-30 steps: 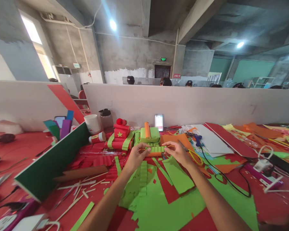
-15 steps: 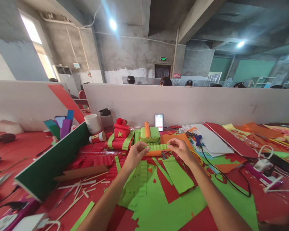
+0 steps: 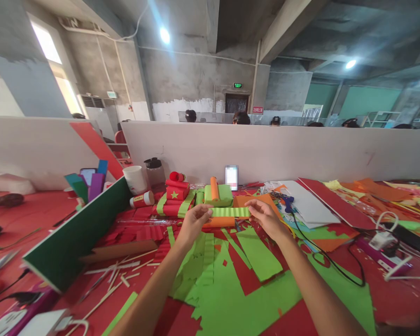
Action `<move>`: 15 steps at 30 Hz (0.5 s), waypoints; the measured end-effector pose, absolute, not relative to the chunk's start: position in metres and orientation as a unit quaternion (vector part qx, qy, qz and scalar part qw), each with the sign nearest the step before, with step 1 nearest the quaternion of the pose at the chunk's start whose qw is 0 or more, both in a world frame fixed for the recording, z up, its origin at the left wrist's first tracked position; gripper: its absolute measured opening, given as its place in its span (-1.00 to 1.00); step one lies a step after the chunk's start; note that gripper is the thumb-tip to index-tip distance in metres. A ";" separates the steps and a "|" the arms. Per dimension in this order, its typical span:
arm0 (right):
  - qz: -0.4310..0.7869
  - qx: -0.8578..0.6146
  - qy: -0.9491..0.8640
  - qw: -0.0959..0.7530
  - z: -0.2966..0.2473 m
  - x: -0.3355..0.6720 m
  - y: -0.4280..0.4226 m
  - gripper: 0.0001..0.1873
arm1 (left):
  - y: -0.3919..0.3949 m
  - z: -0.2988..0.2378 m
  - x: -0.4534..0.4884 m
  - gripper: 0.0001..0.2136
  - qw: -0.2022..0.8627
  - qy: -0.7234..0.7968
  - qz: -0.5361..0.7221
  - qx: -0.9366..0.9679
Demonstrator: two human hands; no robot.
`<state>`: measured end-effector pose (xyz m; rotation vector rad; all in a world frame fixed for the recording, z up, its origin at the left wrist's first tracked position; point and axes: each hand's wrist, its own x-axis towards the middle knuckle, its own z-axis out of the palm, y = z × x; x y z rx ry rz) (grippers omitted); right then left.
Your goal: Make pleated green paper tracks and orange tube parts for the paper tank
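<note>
Both my hands hold a pleated green paper strip [image 3: 230,212] stretched level between them above the table. My left hand [image 3: 193,221] pinches its left end and my right hand [image 3: 264,216] pinches its right end. Just under the strip an orange paper roll [image 3: 219,222] lies on the table. Behind it stand a green paper box with an orange roll on top [image 3: 217,194] and a red paper model with a yellow star [image 3: 175,198].
Green and red paper offcuts [image 3: 231,280] cover the red table. A green board [image 3: 73,233] stands on edge at the left, with a paper cup [image 3: 134,179] and a bottle [image 3: 154,172] behind. A glue gun [image 3: 286,203], cables and a phone [image 3: 231,177] lie further back. Other people sit beyond the white partition [image 3: 283,151].
My hands lifted the pleated green strip off the orange roll and drew it out longer and flatter.
</note>
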<state>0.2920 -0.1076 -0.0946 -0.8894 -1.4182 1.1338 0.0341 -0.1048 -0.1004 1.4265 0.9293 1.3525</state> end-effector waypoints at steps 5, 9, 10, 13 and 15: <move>0.475 -0.351 -0.651 0.477 -0.091 0.290 -0.114 -0.75 | -0.103 -0.102 0.035 -0.69 0.470 0.369 0.574 0.560; 0.498 -0.314 -0.699 0.406 -0.087 0.290 -0.121 -0.72 | -0.102 -0.102 0.035 -0.69 0.467 0.358 0.596 0.547; 0.511 -0.306 -0.709 0.378 -0.087 0.290 -0.122 -0.68 | -0.102 -0.102 0.035 -0.70 0.464 0.357 0.597 0.549; 0.555 -0.287 -0.728 0.283 -0.090 0.288 -0.124 -0.53 | -0.104 -0.100 0.035 -0.70 0.460 0.359 0.580 0.569; 0.562 -0.283 -0.737 0.246 -0.095 0.283 -0.123 -0.46 | -0.107 -0.100 0.038 -0.71 0.468 0.358 0.547 0.594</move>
